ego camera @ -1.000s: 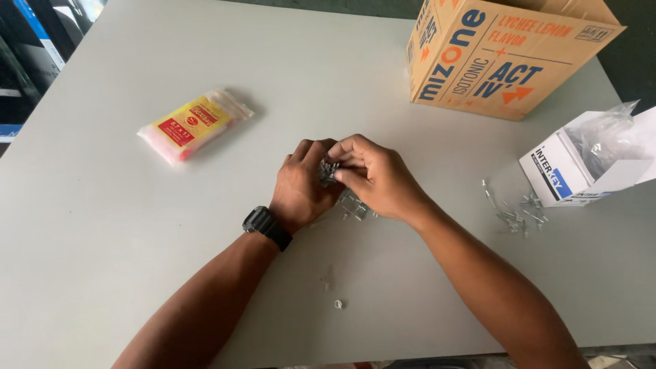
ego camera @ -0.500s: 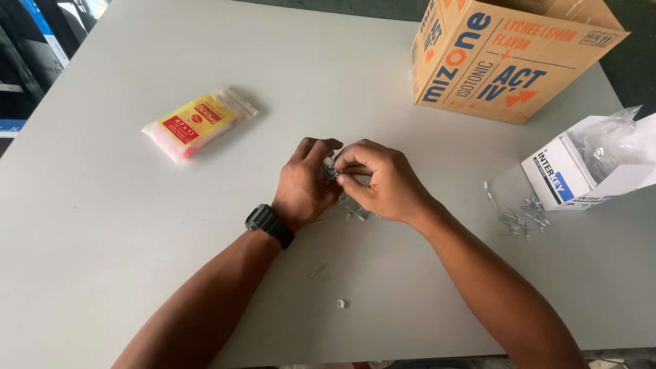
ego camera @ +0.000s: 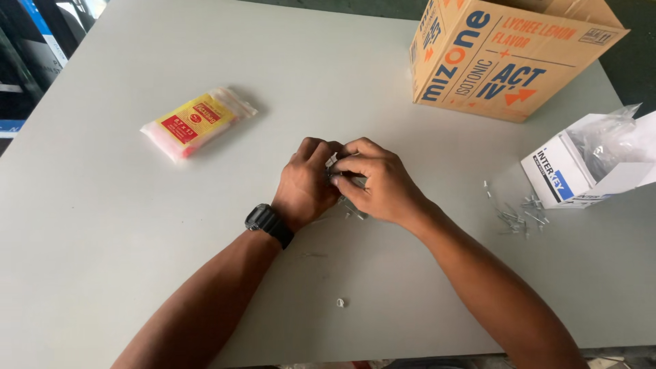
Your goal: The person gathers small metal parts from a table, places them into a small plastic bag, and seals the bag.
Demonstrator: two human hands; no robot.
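left hand (ego camera: 305,184): closed over a cluster of small metal parts (ego camera: 339,179), black watch (ego camera: 268,224) on the wrist
right hand (ego camera: 379,183): fingers pinched onto the same cluster from the 3 o'clock side
small metal parts: mid tabletop (ego camera: 123,273), pressed between both hands, a few strays just under the right hand at 6 o'clock
handling: likely light, stiff, slippery and prone to scatter; pinch by the shank, fingertips only
loose pile (ego camera: 519,215): 3 o'clock, well apart, beside the white box (ego camera: 567,174)
yellow packet (ego camera: 197,121): 10 o'clock
cardboard carton (ego camera: 502,58): 1 o'clock
white speck (ego camera: 339,302): 6 o'clock, near the forearms
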